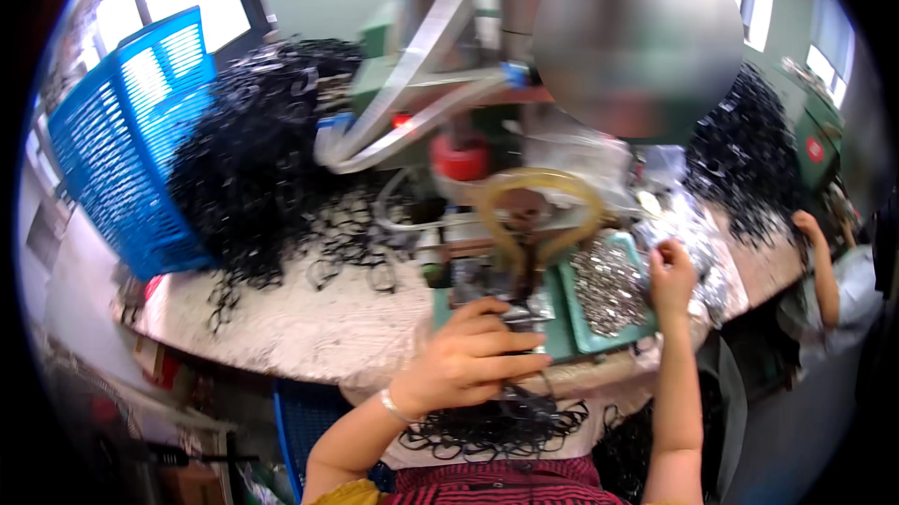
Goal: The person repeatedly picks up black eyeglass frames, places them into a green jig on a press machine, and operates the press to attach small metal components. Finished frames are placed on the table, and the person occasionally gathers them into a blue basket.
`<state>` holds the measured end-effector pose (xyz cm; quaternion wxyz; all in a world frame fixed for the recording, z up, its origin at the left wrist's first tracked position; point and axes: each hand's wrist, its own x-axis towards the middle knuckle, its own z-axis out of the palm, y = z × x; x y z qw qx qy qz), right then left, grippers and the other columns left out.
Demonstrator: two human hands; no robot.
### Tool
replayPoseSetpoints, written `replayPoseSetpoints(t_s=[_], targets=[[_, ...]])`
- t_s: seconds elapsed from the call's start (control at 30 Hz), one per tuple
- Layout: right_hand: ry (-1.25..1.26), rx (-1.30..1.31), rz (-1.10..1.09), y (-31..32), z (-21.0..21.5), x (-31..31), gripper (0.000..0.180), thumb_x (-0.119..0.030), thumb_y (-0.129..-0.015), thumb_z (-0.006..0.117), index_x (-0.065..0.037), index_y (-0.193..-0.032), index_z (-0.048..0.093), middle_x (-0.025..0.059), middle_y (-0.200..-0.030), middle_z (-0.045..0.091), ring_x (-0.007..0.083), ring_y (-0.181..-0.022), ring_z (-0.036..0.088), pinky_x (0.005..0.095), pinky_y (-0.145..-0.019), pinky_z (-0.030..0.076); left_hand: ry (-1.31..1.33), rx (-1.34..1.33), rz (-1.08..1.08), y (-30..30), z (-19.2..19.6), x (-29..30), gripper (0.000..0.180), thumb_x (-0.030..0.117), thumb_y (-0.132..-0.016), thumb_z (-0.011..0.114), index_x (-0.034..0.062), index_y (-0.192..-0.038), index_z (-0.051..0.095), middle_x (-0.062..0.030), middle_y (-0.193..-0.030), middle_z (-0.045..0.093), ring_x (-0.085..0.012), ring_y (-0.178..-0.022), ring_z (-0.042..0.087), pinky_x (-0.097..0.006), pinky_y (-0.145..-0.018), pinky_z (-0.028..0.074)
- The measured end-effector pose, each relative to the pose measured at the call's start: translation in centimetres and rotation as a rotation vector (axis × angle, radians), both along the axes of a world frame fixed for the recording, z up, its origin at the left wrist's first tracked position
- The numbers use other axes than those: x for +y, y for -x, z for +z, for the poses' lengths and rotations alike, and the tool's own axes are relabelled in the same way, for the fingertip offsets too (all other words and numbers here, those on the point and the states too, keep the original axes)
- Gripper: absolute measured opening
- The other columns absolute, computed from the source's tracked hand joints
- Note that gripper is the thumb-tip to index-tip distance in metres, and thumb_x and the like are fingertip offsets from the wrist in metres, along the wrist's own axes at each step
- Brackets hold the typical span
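My left hand (468, 360) reaches in at the front of a bench press (459, 154), its fingers stretched out and spread beside the shiny metal work spot (520, 313). Anything under those fingers is hidden. My right hand (672, 275) is raised at the right edge of a green tray (586, 341) of small silvery metal parts (609, 289). Thumb and fingertips there are pinched together; whatever they hold is too small to make out. A yellowish curved tube (543, 179) loops in front of the press. Thin black loops (496, 425) lie in my lap below the left hand.
A large heap of black loops (253, 149) covers the left of the table (262, 336), against a tilted blue crate (131, 140). Another black heap (744, 158) and clear plastic bags (688, 224) are at right. Another person's arm (820, 266) shows far right.
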<state>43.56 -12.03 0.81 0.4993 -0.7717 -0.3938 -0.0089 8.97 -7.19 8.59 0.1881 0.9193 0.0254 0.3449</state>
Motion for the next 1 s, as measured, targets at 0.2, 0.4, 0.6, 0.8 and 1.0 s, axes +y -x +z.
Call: replayPoseSetpoints(t_s=[0.2,0.4,0.6,0.8,1.0], targets=[[0.077,-0.284,0.076,2.4,-1.4,0.2,0.012,-0.008,-0.074,0.064,-0.002,-0.076,0.054,0.0134,-0.068,0.057,0.0329,-0.065,0.057,0.0421,-0.062,0.046,0.094,-0.214,0.295,0.2,-5.0,-4.5,0.039,0.004,-0.077,0.071,0.0085,-0.116,0.068,-0.0151,-0.126,0.065,-0.0316,-0.098,0.064,-0.050,-0.105,0.043],[-0.129,-0.106,0.157,6.2,-1.1,-0.6,0.012,0.001,-0.076,0.064,-0.001,-0.087,0.064,0.0112,-0.078,0.061,0.0254,-0.069,0.059,0.0350,-0.067,0.048,0.044,-0.426,1.171,6.5,-5.8,1.6,0.026,-0.002,-0.081,0.068,0.0036,-0.106,0.065,-0.0134,-0.120,0.062,-0.0310,-0.116,0.054,-0.039,-0.100,0.040],[-0.219,-0.140,0.318,8.2,1.0,1.5,0.012,0.002,-0.078,0.069,0.000,-0.090,0.068,0.0099,-0.080,0.064,0.0222,-0.073,0.063,0.0311,-0.070,0.050,-0.207,0.331,1.376,8.6,-10.2,14.5,0.028,0.029,-0.077,0.075,0.0073,-0.095,0.072,-0.0165,-0.139,0.051,-0.0439,-0.125,0.042,-0.059,-0.109,0.028],[-0.141,-0.016,0.254,7.3,0.1,-0.1,0.010,0.003,-0.078,0.069,0.001,-0.088,0.068,0.0106,-0.083,0.067,0.0224,-0.076,0.065,0.0311,-0.072,0.051,0.008,0.404,1.439,9.5,-15.8,15.9,0.022,0.026,-0.079,0.071,0.0137,-0.097,0.074,-0.0183,-0.129,0.055,-0.0437,-0.115,0.048,-0.058,-0.102,0.037],[-0.130,0.006,0.083,5.4,-2.0,-7.3,0.010,0.006,-0.077,0.070,0.000,-0.085,0.066,0.0071,-0.081,0.065,0.0188,-0.077,0.061,0.0300,-0.074,0.049,0.265,0.291,0.972,15.9,-11.5,9.0,0.017,0.023,-0.083,0.074,0.0060,-0.086,0.071,-0.0206,-0.118,0.062,-0.0398,-0.106,0.056,-0.045,-0.094,0.046]])
